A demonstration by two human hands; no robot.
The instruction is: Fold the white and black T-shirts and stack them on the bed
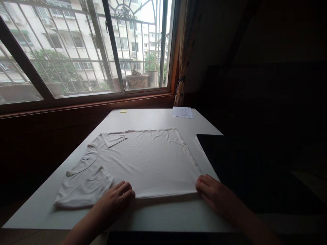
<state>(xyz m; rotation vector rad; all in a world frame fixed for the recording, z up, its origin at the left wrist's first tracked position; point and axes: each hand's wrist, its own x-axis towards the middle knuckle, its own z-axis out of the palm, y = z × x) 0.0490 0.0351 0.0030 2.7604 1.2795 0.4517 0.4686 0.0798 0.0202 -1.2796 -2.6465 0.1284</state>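
Note:
A white short-sleeved T-shirt (153, 160) lies spread on the white table (153, 214), its neckline toward the left and its hem toward the right. Both sleeves rest folded inward over the body. My left hand (120, 194) grips the near side edge by the sleeve, fingers curled. At the near hem corner, my right hand (209, 190) pinches the fabric. Between the two hands the near edge runs nearly straight. The fingertips of both hands are partly hidden.
Printed sheets of paper (182, 112) and a small yellow note (123, 111) lie at the table's far end. A dark, flat item (230, 163) covers the right side. Behind stand a barred window (84, 51) and a tied curtain (182, 68).

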